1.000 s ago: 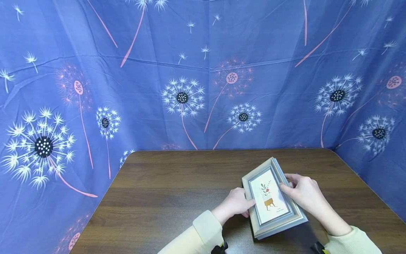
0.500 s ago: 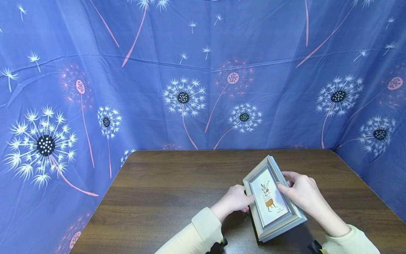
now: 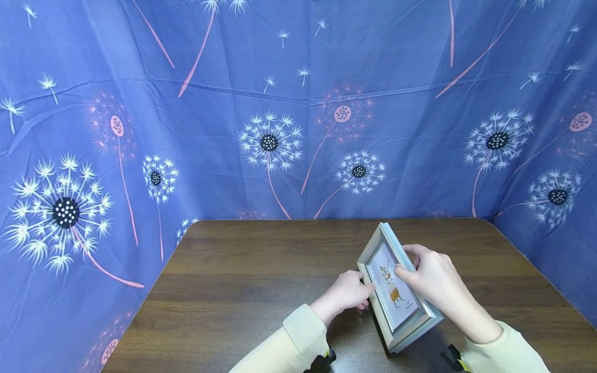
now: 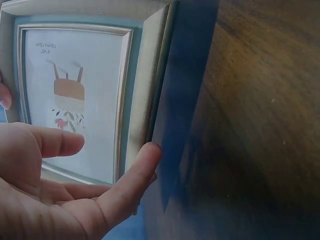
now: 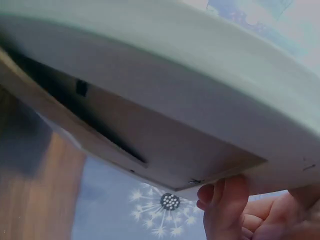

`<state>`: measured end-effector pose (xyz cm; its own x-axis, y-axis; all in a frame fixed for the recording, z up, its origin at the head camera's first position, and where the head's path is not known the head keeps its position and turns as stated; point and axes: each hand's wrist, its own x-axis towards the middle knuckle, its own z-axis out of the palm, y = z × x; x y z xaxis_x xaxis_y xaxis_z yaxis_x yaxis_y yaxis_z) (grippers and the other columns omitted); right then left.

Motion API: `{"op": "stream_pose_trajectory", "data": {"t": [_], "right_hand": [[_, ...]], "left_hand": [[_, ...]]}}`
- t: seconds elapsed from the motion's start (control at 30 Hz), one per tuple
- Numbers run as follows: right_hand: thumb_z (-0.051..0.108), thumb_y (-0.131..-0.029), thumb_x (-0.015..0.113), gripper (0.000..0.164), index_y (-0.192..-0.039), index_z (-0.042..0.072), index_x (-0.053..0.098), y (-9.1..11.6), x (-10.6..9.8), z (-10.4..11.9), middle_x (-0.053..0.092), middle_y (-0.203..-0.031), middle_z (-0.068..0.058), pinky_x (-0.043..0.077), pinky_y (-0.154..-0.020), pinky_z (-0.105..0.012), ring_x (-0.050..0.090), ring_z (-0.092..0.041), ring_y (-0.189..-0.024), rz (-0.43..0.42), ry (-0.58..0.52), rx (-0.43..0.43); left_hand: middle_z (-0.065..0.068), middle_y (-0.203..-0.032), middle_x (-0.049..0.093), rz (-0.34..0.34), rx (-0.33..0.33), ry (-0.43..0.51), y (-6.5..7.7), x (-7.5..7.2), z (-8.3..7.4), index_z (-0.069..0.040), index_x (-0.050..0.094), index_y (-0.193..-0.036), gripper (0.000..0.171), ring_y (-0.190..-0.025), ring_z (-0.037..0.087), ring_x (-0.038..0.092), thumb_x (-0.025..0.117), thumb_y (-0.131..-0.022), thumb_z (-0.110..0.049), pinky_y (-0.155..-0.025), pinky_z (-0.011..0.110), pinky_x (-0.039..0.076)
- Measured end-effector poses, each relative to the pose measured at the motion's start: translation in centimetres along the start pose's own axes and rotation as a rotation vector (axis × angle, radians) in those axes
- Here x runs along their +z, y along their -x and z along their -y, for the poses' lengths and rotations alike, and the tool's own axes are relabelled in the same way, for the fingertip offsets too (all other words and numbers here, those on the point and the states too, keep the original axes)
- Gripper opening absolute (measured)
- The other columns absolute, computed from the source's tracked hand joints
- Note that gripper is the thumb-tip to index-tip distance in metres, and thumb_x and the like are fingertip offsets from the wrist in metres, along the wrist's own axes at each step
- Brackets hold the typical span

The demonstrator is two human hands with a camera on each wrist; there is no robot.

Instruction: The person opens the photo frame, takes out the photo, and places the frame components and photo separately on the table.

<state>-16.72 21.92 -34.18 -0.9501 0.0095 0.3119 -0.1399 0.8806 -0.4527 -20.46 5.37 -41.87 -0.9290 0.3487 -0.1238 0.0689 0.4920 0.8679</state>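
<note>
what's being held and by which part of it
A picture frame, by its two long sides: the left hand at the left one, the right hand at the right.

Our L forearm (image 3: pixel 275 349) comes in from the bottom, angled up & to the right; our R forearm (image 3: pixel 501 352) slants up & to the left, so they converge. Both sleeved, wrists bare. Our L hand (image 3: pixel 344 293) is a bit lower than our R hand (image 3: pixel 432 277), w/ a gap btwn. L thumb (image 4: pixel 62 143) straight, well apart from the outstretched L index (image 4: pixel 132 182). R thumb (image 3: pixel 406 273) points twd our L side; R fingers (image 5: pixel 227 205) bent, gripping opp. it.
</note>
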Motion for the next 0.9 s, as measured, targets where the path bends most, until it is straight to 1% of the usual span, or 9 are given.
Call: {"op": "stream_pose_trajectory", "data": {"t": [0.1, 0.17, 0.27, 0.33, 0.53, 0.63, 0.73, 0.8, 0.9], "right_hand": [[0.020, -0.074, 0.066, 0.048, -0.117, -0.001, 0.059, 0.1, 0.0, 0.5, 0.050, -0.058, 0.002, 0.036, -0.037, -0.027, 0.044, -0.012, -0.048, 0.024, 0.023, 0.020], [0.022, -0.075, 0.067, 0.050, -0.119, 0.000, 0.058, 0.2, 0.0, 0.8, 0.048, -0.055, 0.001, 0.034, -0.036, -0.028, 0.042, -0.012, -0.046, 0.039, 0.037, 0.034], [0.024, -0.075, 0.068, 0.051, -0.120, 0.002, 0.058, 0.4, 0.0, 1.1, 0.043, -0.052, 0.002, 0.032, -0.035, -0.028, 0.040, -0.013, -0.045, 0.039, 0.065, 0.041], [0.024, -0.075, 0.067, 0.052, -0.121, 0.003, 0.058, 0.4, 0.0, 1.2, 0.043, -0.051, 0.002, 0.032, -0.035, -0.029, 0.041, -0.013, -0.045, 0.043, 0.078, 0.046], [0.023, -0.074, 0.066, 0.051, -0.120, 0.001, 0.057, 0.6, -0.1, 1.6, 0.052, -0.056, 0.003, 0.035, -0.036, -0.030, 0.046, -0.013, -0.046, 0.078, 0.086, 0.053], [0.023, -0.074, 0.066, 0.051, -0.119, 0.001, 0.058, 0.6, -0.1, 1.8, 0.054, -0.057, 0.003, 0.036, -0.036, -0.030, 0.048, -0.012, -0.047, 0.090, 0.082, 0.055], [0.023, -0.074, 0.067, 0.050, -0.117, 0.000, 0.058, 0.6, -0.1, 1.8, 0.054, -0.057, 0.003, 0.036, -0.036, -0.029, 0.048, -0.012, -0.047, 0.092, 0.080, 0.053], [0.023, -0.073, 0.067, 0.049, -0.116, 0.000, 0.059, 0.6, 0.0, 1.8, 0.053, -0.056, 0.003, 0.036, -0.037, -0.030, 0.048, -0.012, -0.048, 0.085, 0.085, 0.050], [0.024, -0.073, 0.068, 0.047, -0.114, 0.001, 0.060, 0.7, 0.0, 1.9, 0.051, -0.056, 0.003, 0.035, -0.037, -0.030, 0.047, -0.013, -0.050, 0.073, 0.096, 0.045]], "left_hand": [[0.014, -0.059, 0.065, 0.000, 0.000, 0.006, 0.0, -0.3, -0.1, -0.004, 0.062, -0.084, 0.014, -0.053, 0.023, 0.067, 0.061, -0.089, -0.017, -0.047, 0.029, 0.056], [0.015, -0.062, 0.066, 0.002, 0.001, 0.028, -0.1, -0.6, -0.2, 0.000, 0.065, -0.098, 0.020, -0.056, 0.024, 0.068, 0.061, -0.090, -0.018, -0.049, 0.027, 0.056], [0.016, -0.068, 0.068, -0.009, 0.013, 0.089, -0.3, -1.3, -1.0, 0.005, 0.059, -0.118, 0.035, -0.061, 0.025, 0.069, 0.058, -0.092, -0.018, -0.052, 0.027, 0.057], [0.015, -0.070, 0.068, -0.024, 0.024, 0.113, -0.4, -1.9, -1.8, 0.006, 0.056, -0.122, 0.039, -0.062, 0.025, 0.069, 0.057, -0.093, -0.021, -0.053, 0.027, 0.057], [0.011, -0.064, 0.066, -0.070, 0.060, 0.128, -0.9, -3.3, -4.6, 0.002, 0.062, -0.107, 0.034, -0.056, 0.019, 0.067, 0.053, -0.096, -0.028, -0.052, 0.027, 0.057], [0.009, -0.060, 0.065, -0.091, 0.050, 0.107, -1.3, -3.6, -5.7, -0.001, 0.065, -0.095, 0.033, -0.051, 0.017, 0.066, 0.054, -0.095, -0.033, -0.049, 0.025, 0.055], [0.009, -0.055, 0.064, -0.110, 0.042, 0.031, -1.8, -3.9, -6.5, -0.006, 0.063, -0.077, 0.035, -0.048, 0.018, 0.065, 0.056, -0.093, -0.036, -0.046, 0.023, 0.051], [0.009, -0.051, 0.063, -0.127, 0.033, -0.021, -2.2, -4.0, -6.9, -0.008, 0.060, -0.064, 0.041, -0.045, 0.019, 0.064, 0.057, -0.092, -0.039, -0.044, 0.023, 0.050], [0.009, -0.046, 0.061, -0.162, 0.024, -0.097, -2.9, -4.1, -7.6, -0.009, 0.055, -0.053, 0.050, -0.038, 0.017, 0.060, 0.058, -0.090, -0.043, -0.042, 0.025, 0.051]]}}
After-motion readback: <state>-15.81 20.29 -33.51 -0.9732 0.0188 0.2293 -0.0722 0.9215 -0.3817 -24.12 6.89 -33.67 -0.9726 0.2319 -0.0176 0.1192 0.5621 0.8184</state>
